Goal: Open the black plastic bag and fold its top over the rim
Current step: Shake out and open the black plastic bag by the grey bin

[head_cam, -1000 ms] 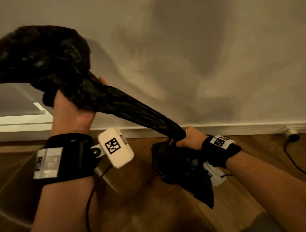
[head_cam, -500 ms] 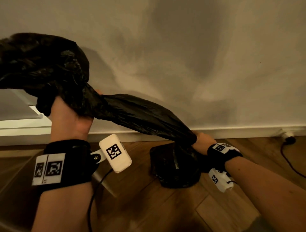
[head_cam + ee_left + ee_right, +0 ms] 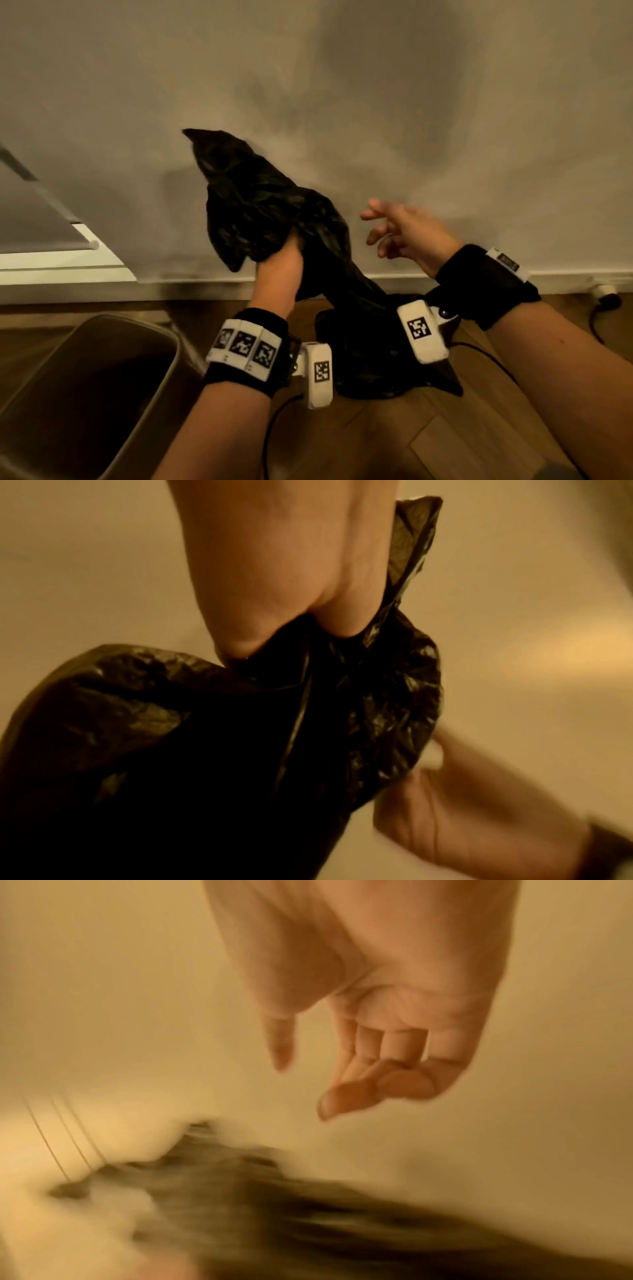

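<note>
Bag: black plastic bag [image 3: 270,219], crumpled and bunched, held up in front of the pale wall [image 3: 411,102]. Its upper end fans out above the grip; the rest trails down to the right into a dark heap on the wooden floor [image 3: 394,438]. Mouth not spread; nothing visible inside it.
Left hand: left hand [image 3: 279,270] fisted round the gathered plastic, knuckles toward the camera. In the left wrist view the left hand [image 3: 284,569] pinches the bag [image 3: 205,737] tight, folds spilling out on both sides of the fist.
Right hand: right hand [image 3: 404,236] free, fingers loosely spread, just right of the bag and not touching it. In the right wrist view the right hand [image 3: 387,1010] shows an empty palm with relaxed, slightly bent fingers; the bag [image 3: 308,1218] is a dark blur below.
Bin: grey-brown waste bin [image 3: 147,394] on the floor at lower left, top open. Interior in deep shadow, contents cannot be told. No liner over its rim; bag well apart from it.
Other: white baseboard [image 3: 565,279] along the wall; plug and dark cable [image 3: 606,301] at far right on the floor.
</note>
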A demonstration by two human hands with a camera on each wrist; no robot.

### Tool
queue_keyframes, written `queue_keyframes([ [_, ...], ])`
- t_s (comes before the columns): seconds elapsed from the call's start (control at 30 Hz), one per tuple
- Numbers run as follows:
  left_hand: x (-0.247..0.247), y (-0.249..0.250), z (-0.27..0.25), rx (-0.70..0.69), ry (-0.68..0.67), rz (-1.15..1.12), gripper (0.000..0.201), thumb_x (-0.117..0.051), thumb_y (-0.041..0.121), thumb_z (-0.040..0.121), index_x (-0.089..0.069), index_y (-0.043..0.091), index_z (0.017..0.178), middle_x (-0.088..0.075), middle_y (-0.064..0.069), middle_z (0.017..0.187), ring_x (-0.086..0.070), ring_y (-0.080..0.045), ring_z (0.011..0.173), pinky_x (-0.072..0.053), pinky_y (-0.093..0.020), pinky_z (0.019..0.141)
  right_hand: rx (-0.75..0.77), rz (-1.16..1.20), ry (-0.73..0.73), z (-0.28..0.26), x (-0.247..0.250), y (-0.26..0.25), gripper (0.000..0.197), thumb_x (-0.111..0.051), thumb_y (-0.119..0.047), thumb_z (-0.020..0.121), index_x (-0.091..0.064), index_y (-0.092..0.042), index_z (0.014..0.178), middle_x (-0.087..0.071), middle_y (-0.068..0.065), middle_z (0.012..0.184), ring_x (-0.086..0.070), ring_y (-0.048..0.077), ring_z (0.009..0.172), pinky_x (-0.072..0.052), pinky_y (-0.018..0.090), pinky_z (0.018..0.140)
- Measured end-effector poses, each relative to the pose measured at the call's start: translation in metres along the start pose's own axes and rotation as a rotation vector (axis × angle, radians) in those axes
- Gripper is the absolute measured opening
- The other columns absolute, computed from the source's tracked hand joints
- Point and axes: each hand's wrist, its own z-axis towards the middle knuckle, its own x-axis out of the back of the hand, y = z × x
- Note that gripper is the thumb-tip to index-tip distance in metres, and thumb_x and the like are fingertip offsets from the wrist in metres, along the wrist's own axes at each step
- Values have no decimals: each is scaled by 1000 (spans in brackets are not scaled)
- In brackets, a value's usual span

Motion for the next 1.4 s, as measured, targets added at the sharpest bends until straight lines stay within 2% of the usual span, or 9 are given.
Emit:
queue_keyframes([
  [0.17, -23, 0, -28, 27, -111, 230, 46, -40, 24, 102, -36, 8, 145, -37, -14, 152, -34, -28, 139, -34, -13, 93, 144, 40, -246, -15, -25, -31, 46, -67, -52, 77, -62, -29, 117, -71, -2, 103, -70, 17, 79, -54, 29, 60],
  [0.4, 28, 43, -18, 122, -665, -172, 95, -83, 59, 54, -51, 24, 136, -61, -3, 134, -57, -23, 124, -46, -47, 102, 192, 155, -192, -8, -4, -10, 27, -66, -18, 81, -67, -9, 106, -74, 1, 100, -70, 12, 91, -56, 24, 83],
  [0.53, 22, 52, -10, 197, -487, -50, 58, -63, 52, 84, -56, 21, 132, -69, -4, 121, -65, -26, 109, -53, -49, 88, 188, 251, -267, -4, -4, -5, 32, -72, -20, 65, -75, -15, 97, -75, 3, 95, -72, 14, 85, -58, 25, 74],
  [0.73, 25, 27, -5, 358, -379, -432, 39, -50, 37, 97, -63, 11, 123, -69, -16, 117, -64, -29, 104, -51, -44, 80, -31, 435, 121, 5, 34, 5, 27, -35, -12, 102, -59, -11, 90, -73, -3, 62, -69, 15, 66, -55, 19, 51],
  [0.93, 23, 25, -4, 260, -413, -423, 53, -54, 56, 89, -62, 21, 128, -67, -7, 125, -61, -27, 117, -50, -42, 93, 108, 171, 485, 7, 55, -4, 38, -45, -43, 96, -54, -16, 120, -60, 1, 110, -58, 16, 103, -51, 33, 82],
  [1.0, 21, 27, -6, 204, -440, -426, 52, -52, 55, 90, -60, 23, 130, -67, -5, 126, -61, -24, 118, -47, -41, 98, 302, 113, 702, -9, 51, -30, 29, -50, -50, 88, -55, -22, 95, -56, -5, 90, -53, 10, 84, -45, 31, 75],
  [1.1, 18, 27, -10, 175, -536, -371, 51, -47, 57, 91, -57, 27, 132, -66, 1, 128, -60, -18, 120, -46, -36, 99, 322, 58, 491, -30, 27, -54, 35, -57, -51, 85, -56, -22, 66, -54, -4, 56, -47, 11, 48, -36, 25, 48],
  [1.23, 10, 22, -21, 247, -645, -247, 44, -57, 37, 84, -64, 16, 123, -72, -5, 117, -67, -19, 107, -50, -35, 95, -11, 21, 141, -34, -1, -49, 74, -64, -73, 66, -53, -27, 122, -66, 0, 106, -69, 20, 86, -54, 31, 66],
  [1.4, 5, 10, -31, 366, -712, 8, 49, -61, 24, 78, -63, 5, 122, -70, -15, 115, -67, -26, 107, -52, -37, 95, -166, 553, 135, -25, -21, -26, 75, -62, -21, 90, -15, -38, 146, -62, 8, 105, -68, 24, 72, -56, 34, 50],
])
